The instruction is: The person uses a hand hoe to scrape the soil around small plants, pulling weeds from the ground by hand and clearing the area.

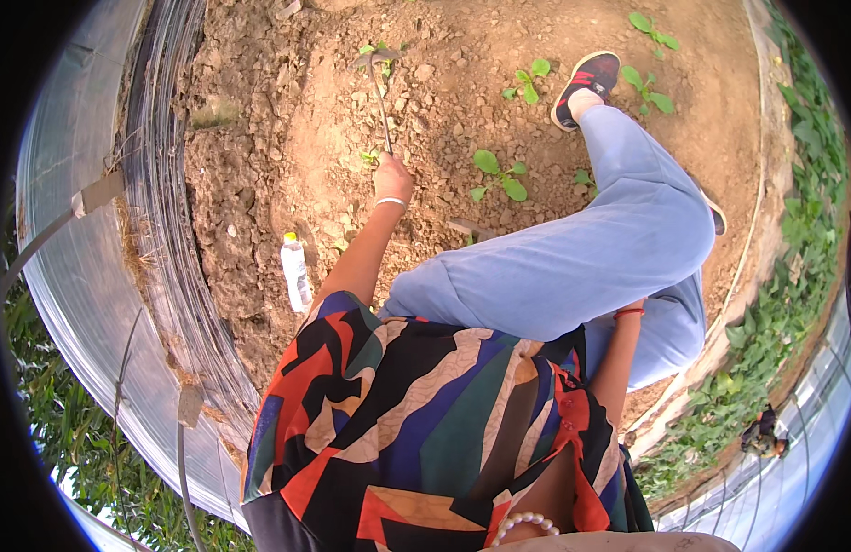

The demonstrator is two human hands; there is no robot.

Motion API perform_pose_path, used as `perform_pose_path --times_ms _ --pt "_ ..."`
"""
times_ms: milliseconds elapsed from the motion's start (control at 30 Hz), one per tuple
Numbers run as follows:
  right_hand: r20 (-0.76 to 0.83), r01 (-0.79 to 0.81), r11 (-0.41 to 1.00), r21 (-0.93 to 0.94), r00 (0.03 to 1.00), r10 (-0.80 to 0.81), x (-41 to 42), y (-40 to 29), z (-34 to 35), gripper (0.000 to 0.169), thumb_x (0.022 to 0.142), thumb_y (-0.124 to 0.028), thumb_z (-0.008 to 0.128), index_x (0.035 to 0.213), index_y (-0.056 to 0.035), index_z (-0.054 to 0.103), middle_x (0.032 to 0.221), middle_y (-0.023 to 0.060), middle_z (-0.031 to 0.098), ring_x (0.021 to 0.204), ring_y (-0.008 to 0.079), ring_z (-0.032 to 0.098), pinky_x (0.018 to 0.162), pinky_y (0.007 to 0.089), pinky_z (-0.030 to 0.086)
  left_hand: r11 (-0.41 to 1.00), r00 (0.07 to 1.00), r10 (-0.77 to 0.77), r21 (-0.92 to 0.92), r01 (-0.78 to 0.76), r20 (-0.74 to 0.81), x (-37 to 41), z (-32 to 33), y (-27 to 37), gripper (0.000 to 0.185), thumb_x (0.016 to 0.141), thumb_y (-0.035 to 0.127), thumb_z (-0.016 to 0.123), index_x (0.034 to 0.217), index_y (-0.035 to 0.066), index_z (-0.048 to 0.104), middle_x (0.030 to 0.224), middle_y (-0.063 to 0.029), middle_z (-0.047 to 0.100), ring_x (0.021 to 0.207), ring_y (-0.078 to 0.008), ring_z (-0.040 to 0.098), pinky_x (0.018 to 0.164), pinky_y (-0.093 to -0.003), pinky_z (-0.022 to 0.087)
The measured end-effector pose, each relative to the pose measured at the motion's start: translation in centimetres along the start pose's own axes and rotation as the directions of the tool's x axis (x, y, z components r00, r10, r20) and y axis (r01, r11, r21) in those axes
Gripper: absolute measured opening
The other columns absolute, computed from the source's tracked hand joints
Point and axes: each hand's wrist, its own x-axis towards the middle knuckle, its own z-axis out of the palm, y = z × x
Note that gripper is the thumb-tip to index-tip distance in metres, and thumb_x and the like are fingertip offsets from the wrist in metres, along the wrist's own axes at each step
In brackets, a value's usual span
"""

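Observation:
My left hand (394,181) is closed around the end of the thin handle of a small hand hoe (380,96). The hoe's metal head rests at the soil beside a small green seedling near the top of the view. Another little seedling (370,158) grows just left of my fist. To the right of the hoe stand leafy seedlings (500,176) in dry, cloddy soil. My right arm reaches down to my bent leg in blue trousers; the wrist with a red band shows, while the hand itself is hidden behind the leg.
A clear plastic bottle with a yellow cap (296,272) lies on the soil at my left. Beyond it runs plastic sheeting (170,172) with bent poles. My shoe (585,88) stands near more seedlings (527,83). Dense green plants (750,345) border the right side; a person (765,436) is far off.

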Motion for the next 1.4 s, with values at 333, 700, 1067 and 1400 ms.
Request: perform_pose_path --times_ms 333,700,1067,1400 --pt "-0.016 -0.011 1.000 0.015 1.000 0.011 0.2 -0.6 -0.3 0.044 0.088 -0.023 0.049 0.126 -0.0019 0.043 0.126 0.0146 0.047 0.116 0.0293 0.044 0.099 0.0377 0.033 0.647 0.940 0.308 0.693 -0.319 0.145 1.6 -2.3 -4.3 0.021 0.090 0.009 0.046 0.103 -0.006 0.053 0.095 -0.0193 0.060 0.085 -0.0272 0.062 0.067 -0.0345 0.052" --pt "0.051 -0.036 0.999 -0.012 0.998 0.037 0.3 -0.6 -0.6 0.042 0.086 -0.021 0.051 0.123 -0.0014 0.046 0.121 0.0153 0.049 0.112 0.0300 0.046 0.095 0.0379 0.035 0.904 0.955 0.170 0.348 -0.249 0.243 -4.6 2.8 -4.9 0.021 0.091 0.016 0.044 0.099 -0.003 0.048 0.083 -0.0262 0.060 0.078 -0.0363 0.064 0.068 -0.0423 0.053" --pt "-0.048 -0.012 0.999 0.053 0.999 0.015 0.5 -0.9 -0.3 0.040 0.085 -0.020 0.052 0.119 -0.0010 0.048 0.117 0.0160 0.052 0.108 0.0307 0.049 0.092 0.0380 0.037 0.710 0.848 0.201 0.524 -0.471 0.490 -6.8 1.1 -6.9 0.025 0.093 0.017 0.040 0.107 -0.001 0.049 0.086 -0.0245 0.061 0.082 -0.0371 0.062 0.067 -0.0413 0.053" --pt "-0.078 -0.022 0.995 0.097 0.997 0.030 -0.2 -1.7 -0.3 0.038 0.083 -0.019 0.054 0.116 -0.0006 0.050 0.113 0.0165 0.053 0.105 0.0313 0.051 0.089 0.0381 0.039 0.845 0.910 0.139 0.432 -0.314 0.391 -2.0 -0.6 -0.5 0.027 0.090 0.017 0.043 0.106 -0.004 0.048 0.098 -0.0272 0.061 0.090 -0.0383 0.062 0.075 -0.0441 0.051"
